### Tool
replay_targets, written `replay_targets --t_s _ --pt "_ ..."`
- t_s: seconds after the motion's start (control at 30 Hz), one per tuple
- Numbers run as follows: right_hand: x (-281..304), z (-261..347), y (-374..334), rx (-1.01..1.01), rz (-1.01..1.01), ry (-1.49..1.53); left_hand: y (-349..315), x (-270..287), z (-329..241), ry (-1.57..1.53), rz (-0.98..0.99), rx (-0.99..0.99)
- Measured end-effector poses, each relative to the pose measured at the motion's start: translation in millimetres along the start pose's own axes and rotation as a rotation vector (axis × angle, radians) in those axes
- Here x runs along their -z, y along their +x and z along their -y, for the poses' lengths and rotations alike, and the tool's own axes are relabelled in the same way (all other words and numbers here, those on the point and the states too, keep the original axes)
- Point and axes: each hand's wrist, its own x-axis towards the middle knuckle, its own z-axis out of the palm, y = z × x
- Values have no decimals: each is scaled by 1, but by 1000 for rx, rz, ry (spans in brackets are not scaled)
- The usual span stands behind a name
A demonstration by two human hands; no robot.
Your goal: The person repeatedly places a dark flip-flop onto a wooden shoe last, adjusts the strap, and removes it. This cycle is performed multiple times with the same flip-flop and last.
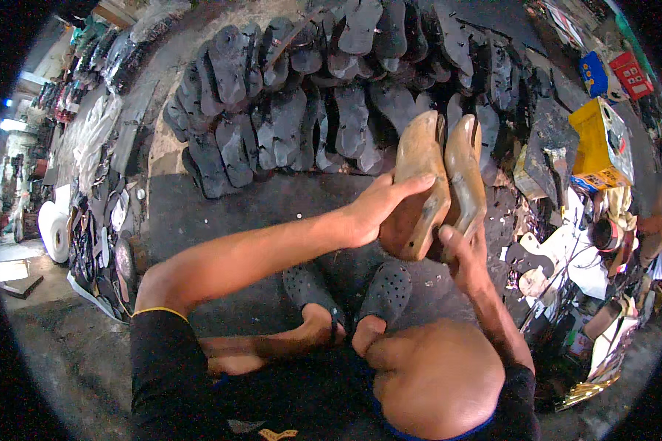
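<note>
In front of me I hold a pair of wooden shoe lasts side by side, toes pointing away. My left hand (pixel 379 208) is closed around the heel half of the left shoe last (pixel 417 154), with the thumb lying across its top. My right hand (pixel 465 253) grips the right shoe last (pixel 463 173) low at the heel end, thumb up between the two; its other fingers are mostly hidden. The lasts are close together, above the near edge of several rows of black sandal soles (pixel 279 121) on the floor.
A yellow tin (pixel 603 143), a blue box (pixel 594 73) and a red box (pixel 631 75) stand at the far right. Below them lies a heap of scraps and white cut pieces (pixel 585 253). A white roll (pixel 54 229) is at the left. My feet in dark clogs (pixel 387 292) are close below.
</note>
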Motion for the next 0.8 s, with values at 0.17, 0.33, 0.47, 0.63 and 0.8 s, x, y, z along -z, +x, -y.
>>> replay_targets --t_s 0.17,0.33,0.47,0.63,0.8 --pt "5 33 30 86 -141 -6 39 -24 -39 259 33 -133" --pt "5 81 23 229 -179 -38 40 -64 -72 309 232 -310" --pt "18 135 -40 379 -130 -269 1 -118 -52 229 383 -480" --pt "23 235 -127 319 -13 -386 -92 -202 -80 338 466 -697" --pt "-55 261 -176 527 -72 -251 -163 -249 -98 522 354 -866"
